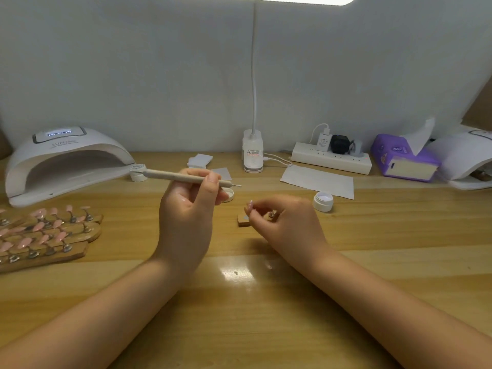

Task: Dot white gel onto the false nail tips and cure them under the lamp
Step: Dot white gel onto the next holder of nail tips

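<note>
Partly, nail stand [243, 221] behind right hand [288, 225]

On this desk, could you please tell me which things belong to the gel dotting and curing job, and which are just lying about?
Belonging to the job:
dotting pen in the left hand
nail tip pinched by the right hand
open gel pot
curing lamp
racks of pink nail tips

Lying about:
tissue pack
power strip
paper sheet
</note>
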The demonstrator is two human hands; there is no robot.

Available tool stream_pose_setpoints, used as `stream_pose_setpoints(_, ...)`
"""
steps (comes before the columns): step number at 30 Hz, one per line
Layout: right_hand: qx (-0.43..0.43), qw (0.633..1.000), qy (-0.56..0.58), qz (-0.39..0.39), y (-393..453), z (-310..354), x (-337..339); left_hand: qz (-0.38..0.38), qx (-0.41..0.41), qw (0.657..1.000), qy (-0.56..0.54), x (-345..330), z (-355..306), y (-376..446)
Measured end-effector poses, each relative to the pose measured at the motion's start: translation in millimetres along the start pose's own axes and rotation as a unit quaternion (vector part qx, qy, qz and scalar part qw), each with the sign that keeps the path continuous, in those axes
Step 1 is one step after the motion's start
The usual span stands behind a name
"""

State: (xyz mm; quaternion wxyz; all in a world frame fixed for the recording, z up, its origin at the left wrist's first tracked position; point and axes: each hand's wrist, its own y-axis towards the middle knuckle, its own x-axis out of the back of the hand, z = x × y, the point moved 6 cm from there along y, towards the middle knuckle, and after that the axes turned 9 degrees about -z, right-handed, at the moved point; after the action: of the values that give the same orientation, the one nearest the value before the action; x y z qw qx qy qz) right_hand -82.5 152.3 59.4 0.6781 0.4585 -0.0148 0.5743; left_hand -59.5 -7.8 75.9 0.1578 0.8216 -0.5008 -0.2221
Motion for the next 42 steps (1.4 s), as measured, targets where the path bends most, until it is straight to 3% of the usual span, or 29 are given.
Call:
stream_pose_setpoints(3,-0.034,0.995,0.094,-0.012,4.8,2.2,8.9,0.027,-0.06,0.998,0.013,-5.9,-20.9,-3.2)
stream_pose_setpoints(10,-0.018,0.99,0.132,-0.037,8.7,8.5,16.4,0.068,-0.181,0.975,0.112,-11.3,-39.2,-12.8)
stream_pose_setpoints(22,0.027,0.991,0.109,-0.07,10.7,17.7,24.6,0.078,-0.205,0.969,0.117,-12.8,-41.6,-11.8)
stream_pose_setpoints(42,0.022,0.991,0.111,-0.066,9.9,20.7,24.1,0.085,-0.203,0.968,0.122,-14.8,-41.3,-15.0)
